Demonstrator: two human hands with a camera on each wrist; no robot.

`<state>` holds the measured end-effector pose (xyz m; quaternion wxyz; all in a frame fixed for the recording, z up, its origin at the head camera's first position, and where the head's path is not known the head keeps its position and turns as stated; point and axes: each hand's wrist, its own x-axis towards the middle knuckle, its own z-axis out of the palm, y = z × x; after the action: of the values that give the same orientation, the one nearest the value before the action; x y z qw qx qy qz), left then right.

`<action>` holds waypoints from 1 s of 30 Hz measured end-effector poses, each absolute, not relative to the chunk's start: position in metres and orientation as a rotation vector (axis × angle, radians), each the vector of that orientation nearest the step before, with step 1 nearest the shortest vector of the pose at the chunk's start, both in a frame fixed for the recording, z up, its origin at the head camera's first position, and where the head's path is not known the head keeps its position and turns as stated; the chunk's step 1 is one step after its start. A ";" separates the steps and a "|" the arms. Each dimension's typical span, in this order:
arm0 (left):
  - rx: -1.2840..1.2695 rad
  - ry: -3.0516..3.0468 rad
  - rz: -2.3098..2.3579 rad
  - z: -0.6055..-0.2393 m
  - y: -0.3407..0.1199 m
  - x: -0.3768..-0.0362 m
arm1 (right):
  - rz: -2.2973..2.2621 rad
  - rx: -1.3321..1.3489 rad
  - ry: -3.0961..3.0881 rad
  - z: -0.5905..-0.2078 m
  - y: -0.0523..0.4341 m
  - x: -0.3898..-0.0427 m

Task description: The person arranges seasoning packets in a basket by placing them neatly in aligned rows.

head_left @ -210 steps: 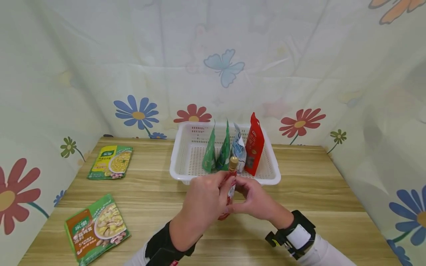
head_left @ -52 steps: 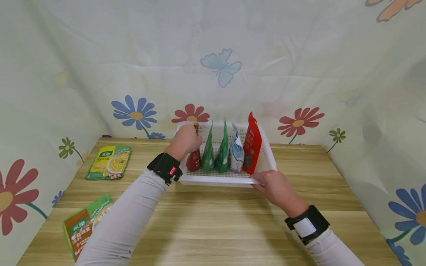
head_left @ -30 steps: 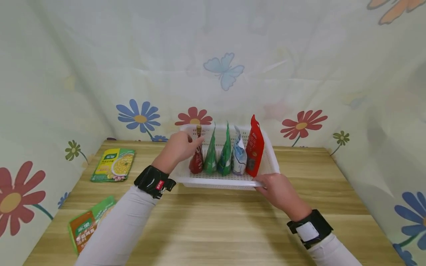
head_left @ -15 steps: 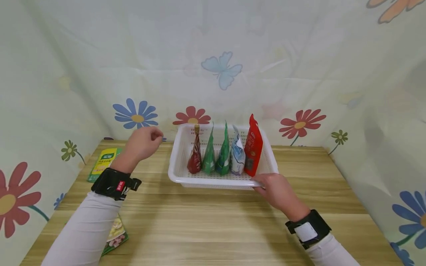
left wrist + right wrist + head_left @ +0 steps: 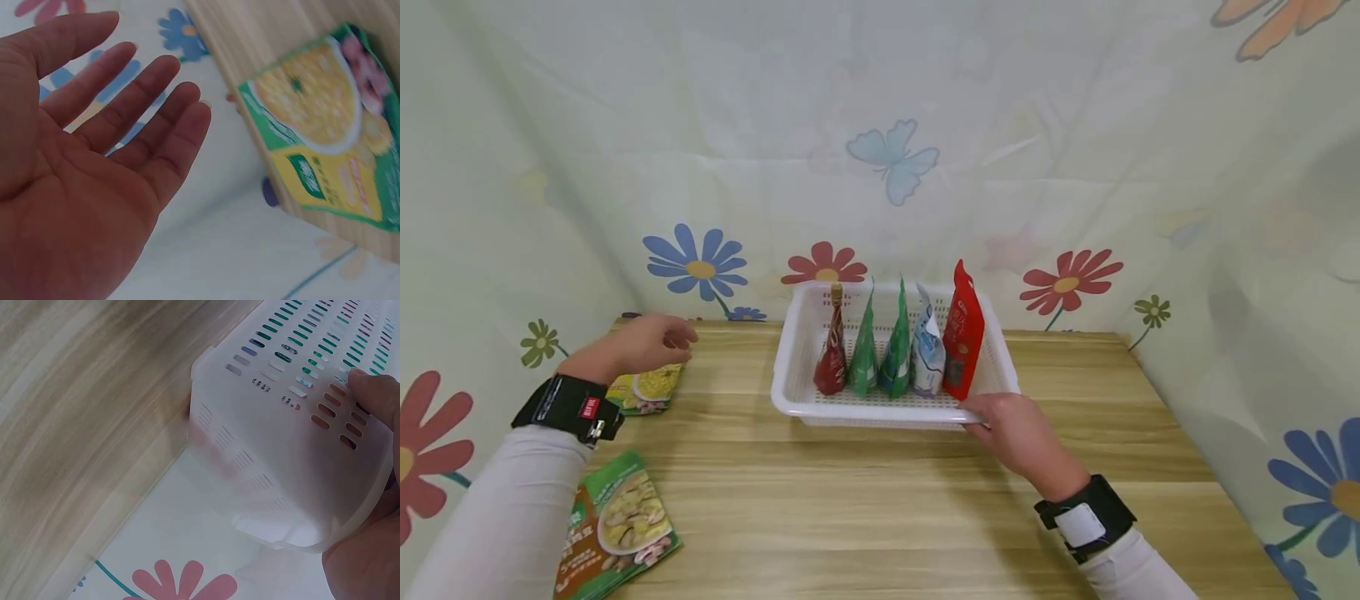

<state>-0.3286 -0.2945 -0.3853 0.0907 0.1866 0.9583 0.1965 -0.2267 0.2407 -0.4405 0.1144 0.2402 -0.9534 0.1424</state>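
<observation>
A white slotted basket (image 5: 793,350) stands at the back of the wooden table. Inside it, side by side and upright, are a dark red pouch with a tan cap (image 5: 832,360), two green pouches (image 5: 880,357), a blue-white pouch (image 5: 928,354) and a tall red pouch (image 5: 964,329). My right hand (image 5: 1011,432) grips the basket's front right rim (image 5: 294,487), thumb over the edge. My left hand (image 5: 643,342) hovers with straight fingers (image 5: 134,109), holding nothing, over a yellow-green soup packet (image 5: 647,387) that also shows in the left wrist view (image 5: 325,134).
A second green and brown soup packet (image 5: 617,525) lies flat near the table's front left edge. Flowered cloth walls close in the table on the left, back and right. Bare wood (image 5: 880,508) stretches in front of the basket.
My left hand let go of the dark red pouch, left it standing in the basket, and swung left over the yellow-green packet. My right hand kept its hold on the basket rim.
</observation>
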 end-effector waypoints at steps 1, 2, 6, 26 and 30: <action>0.547 2.840 0.584 -0.387 -0.300 -0.330 | 0.418 0.704 -2.796 -0.440 0.240 -0.227; 0.536 2.834 0.581 -0.389 -0.304 -0.330 | 0.419 0.703 -2.796 -0.440 0.240 -0.227; 0.485 2.843 0.568 -0.396 -0.320 -0.335 | 0.421 0.705 -2.796 -0.439 0.240 -0.227; 0.016 2.904 0.447 -0.416 -0.355 -0.342 | 0.438 0.689 -2.824 -0.439 0.237 -0.228; -0.005 2.891 0.466 -0.418 -0.353 -0.343 | 0.429 0.684 -2.823 -0.439 0.238 -0.227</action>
<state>-0.3431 -0.3531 -0.4179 0.1065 -0.0016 0.9817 0.1581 -0.2268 0.2376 -0.4390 0.1027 0.2318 -0.9563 0.1454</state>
